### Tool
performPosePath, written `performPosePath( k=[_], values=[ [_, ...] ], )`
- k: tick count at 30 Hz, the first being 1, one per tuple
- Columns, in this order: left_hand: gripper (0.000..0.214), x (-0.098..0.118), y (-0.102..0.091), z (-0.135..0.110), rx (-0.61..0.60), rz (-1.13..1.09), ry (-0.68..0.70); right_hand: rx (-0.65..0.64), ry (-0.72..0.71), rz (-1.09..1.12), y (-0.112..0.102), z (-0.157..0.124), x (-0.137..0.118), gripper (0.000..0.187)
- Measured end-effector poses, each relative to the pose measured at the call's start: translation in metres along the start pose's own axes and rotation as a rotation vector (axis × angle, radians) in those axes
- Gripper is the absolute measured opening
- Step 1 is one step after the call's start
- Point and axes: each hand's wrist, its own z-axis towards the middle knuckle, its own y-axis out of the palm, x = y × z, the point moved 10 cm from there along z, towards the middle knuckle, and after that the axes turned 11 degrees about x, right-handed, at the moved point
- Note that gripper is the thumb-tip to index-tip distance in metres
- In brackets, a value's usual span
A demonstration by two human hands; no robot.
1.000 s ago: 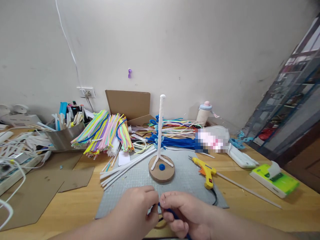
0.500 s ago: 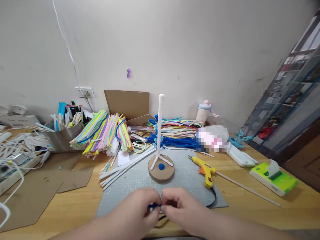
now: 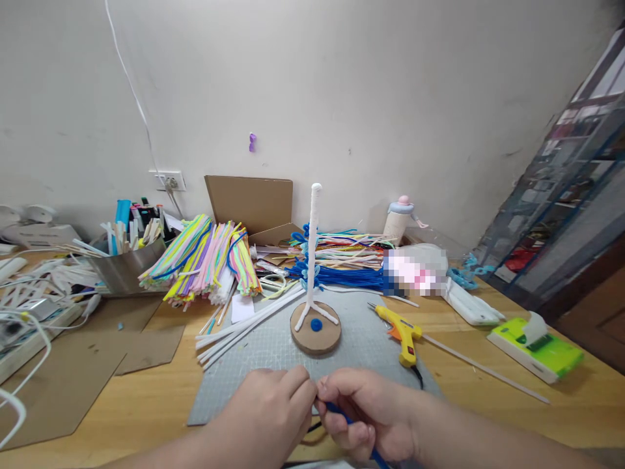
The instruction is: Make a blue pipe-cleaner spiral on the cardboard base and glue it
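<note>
Low over the front of the grey cutting mat (image 3: pixel 229 384), my two hands meet. My right hand (image 3: pixel 364 410) is closed around a blue pipe cleaner (image 3: pixel 342 415), whose length runs down below the palm. My left hand (image 3: pixel 278 407) is closed with its fingertips against the right ones; its back faces me, so what it pinches is hidden. Just beyond stands a round cardboard base (image 3: pixel 317 342) bearing an upright white-wrapped post (image 3: pixel 314 247) with splayed feet. A blue coil (image 3: pixel 316 324) lies on the base between those feet.
A yellow glue gun (image 3: pixel 403 332) lies on the mat's right, its cord running toward my hands. White pipe cleaners (image 3: pixel 244 332) lie at left. Behind are colourful pipe cleaner bundles (image 3: pixel 205 260), blue ones (image 3: pixel 342 276) and a bottle (image 3: pixel 396 221). A green tissue pack (image 3: pixel 537 348) sits right.
My right hand has turned so its curled fingers show, with the blue pipe cleaner now visible running down through them. My left hand has rolled over, back upward. The things on the table stay put.
</note>
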Motion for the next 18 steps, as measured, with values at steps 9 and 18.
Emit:
performPosePath(
  k=[9, 18],
  values=[
    [0.011, 0.017, -0.01, -0.01, 0.04, 0.001, 0.299, -0.028, 0.035, -0.057, 0.006, -0.003, 0.005, 0.011],
    [0.009, -0.025, 0.059, -0.034, -0.394, -1.325, -1.001, 0.366, -1.06, -1.209, 0.031, -0.043, -0.05, 0.01]
  ],
)
